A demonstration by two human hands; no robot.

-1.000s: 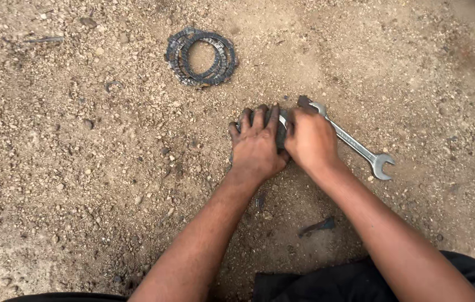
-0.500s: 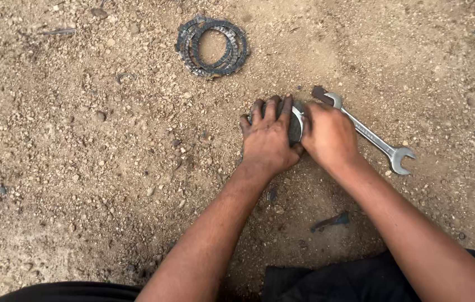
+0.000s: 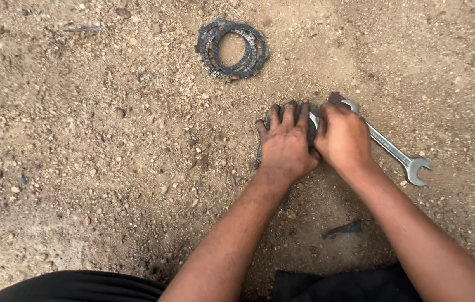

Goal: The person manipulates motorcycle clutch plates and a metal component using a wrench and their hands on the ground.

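My left hand [image 3: 285,142] lies palm down on a dark round metal part [image 3: 312,127] on the dirt ground and covers most of it. From the right, my right hand [image 3: 343,137] grips the same part, so only a thin strip shows between the hands. A silver open-ended wrench [image 3: 395,150] lies on the ground just right of my right hand, its upper end under the fingers. Farther up sits a stack of dark toothed rings [image 3: 232,47].
The ground is gravelly dirt [image 3: 81,140] with small stones. A small dark scrap [image 3: 342,229] lies between my forearms. My dark trousers [image 3: 81,288] show along the bottom edge.
Both hands stay pressed on the dark part. Only the view has shifted a little; wrench and rings lie as before.
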